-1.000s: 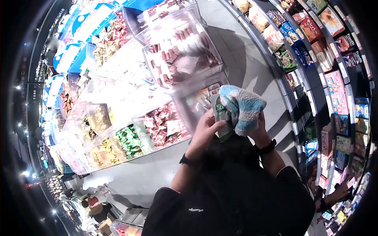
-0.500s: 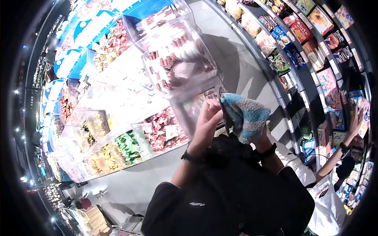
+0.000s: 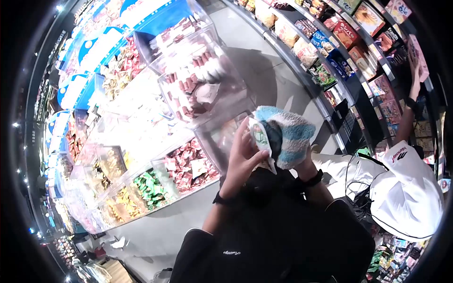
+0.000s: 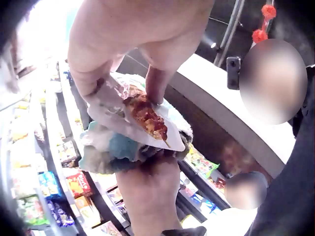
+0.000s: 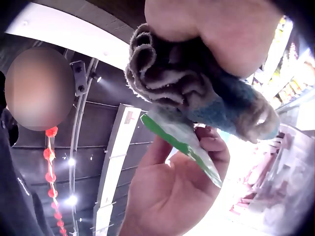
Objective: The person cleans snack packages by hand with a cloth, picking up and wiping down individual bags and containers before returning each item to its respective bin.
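My left hand pinches a small flat snack packet between thumb and fingers, its pale face turned up in the head view. In the left wrist view the packet shows a picture of browned skewered food. The right wrist view shows its green edge. My right hand grips a bunched fluffy cloth, striped blue and grey, right beside the packet. Part of the right hand is hidden behind the cloth in the head view.
Clear bins of wrapped sweets fill a brightly lit display on the left. Shelves of boxed snacks curve along the right. Close on my right, a person in a white top reaches up with a pink box. Grey floor lies between.
The packet has turned in my left hand from its green side to a pale face. The cloth stays in my right hand. The other person has come closer and raised the pink box.
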`<move>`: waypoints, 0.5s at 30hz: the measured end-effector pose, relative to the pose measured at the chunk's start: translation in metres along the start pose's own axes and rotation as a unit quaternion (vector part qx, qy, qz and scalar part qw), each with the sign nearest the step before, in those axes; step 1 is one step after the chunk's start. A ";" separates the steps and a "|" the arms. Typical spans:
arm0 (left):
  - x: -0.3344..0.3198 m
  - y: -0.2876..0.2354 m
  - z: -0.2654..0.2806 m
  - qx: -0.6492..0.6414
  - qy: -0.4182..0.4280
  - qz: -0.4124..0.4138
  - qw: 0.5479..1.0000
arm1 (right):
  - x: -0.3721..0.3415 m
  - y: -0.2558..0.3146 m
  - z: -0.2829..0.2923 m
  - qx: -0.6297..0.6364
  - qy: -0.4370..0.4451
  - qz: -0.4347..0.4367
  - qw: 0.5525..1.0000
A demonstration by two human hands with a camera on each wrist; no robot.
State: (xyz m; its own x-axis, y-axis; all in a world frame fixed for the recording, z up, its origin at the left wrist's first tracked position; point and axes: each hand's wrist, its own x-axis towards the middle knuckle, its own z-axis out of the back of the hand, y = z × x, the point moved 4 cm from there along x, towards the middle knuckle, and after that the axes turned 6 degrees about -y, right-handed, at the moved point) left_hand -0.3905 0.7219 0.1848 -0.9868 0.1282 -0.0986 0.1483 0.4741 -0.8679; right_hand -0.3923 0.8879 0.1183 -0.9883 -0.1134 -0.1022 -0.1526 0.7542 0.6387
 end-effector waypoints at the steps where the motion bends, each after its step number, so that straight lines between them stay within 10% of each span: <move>1: 0.000 0.002 0.004 0.015 -0.015 -0.004 1.000 | -0.001 -0.001 -0.006 0.023 -0.015 -0.043 0.999; 6: -0.005 -0.001 0.011 -0.041 -0.147 -0.045 0.987 | -0.013 -0.018 -0.020 -0.087 0.056 -0.083 0.991; 15: -0.009 0.008 0.021 -0.002 -0.091 -0.019 0.996 | -0.002 -0.015 -0.029 -0.055 0.063 -0.066 0.994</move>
State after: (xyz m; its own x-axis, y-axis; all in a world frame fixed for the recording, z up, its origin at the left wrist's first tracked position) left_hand -0.3812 0.7064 0.1682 -0.9870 -0.0489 -0.1532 0.1114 0.4793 -0.8706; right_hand -0.3881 0.8583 0.1314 -0.9511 -0.2926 -0.0994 -0.2746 0.6525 0.7063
